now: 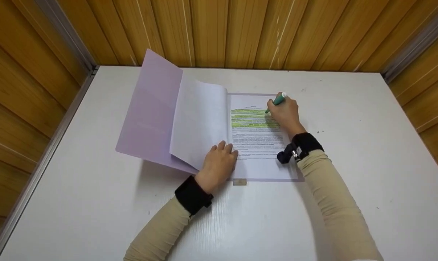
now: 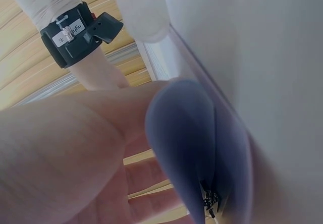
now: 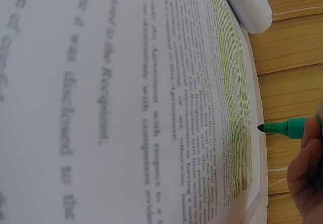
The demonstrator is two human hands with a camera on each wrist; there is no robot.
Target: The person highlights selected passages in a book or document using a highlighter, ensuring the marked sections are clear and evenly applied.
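Upper lines of the page (image 1: pixel 257 139) were highlighted; lower text, toward six o'clock, remained. Right hand (image 1: pixel 286 112) fingers clamped the highlighter (image 1: pixel 277 101); left hand (image 1: pixel 219 163) fingers lay straight, pressing the turned sheet (image 1: pixel 199 123).

White table (image 1: pixel 349 145) — open lilac folder (image 1: pixel 150 116)

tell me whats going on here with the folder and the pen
A person's right hand holds a green highlighter pen, tip at the upper lines of a printed white page already streaked yellow-green. Their left hand presses flat on the turned pages of the open lilac plastic folder on a white table.
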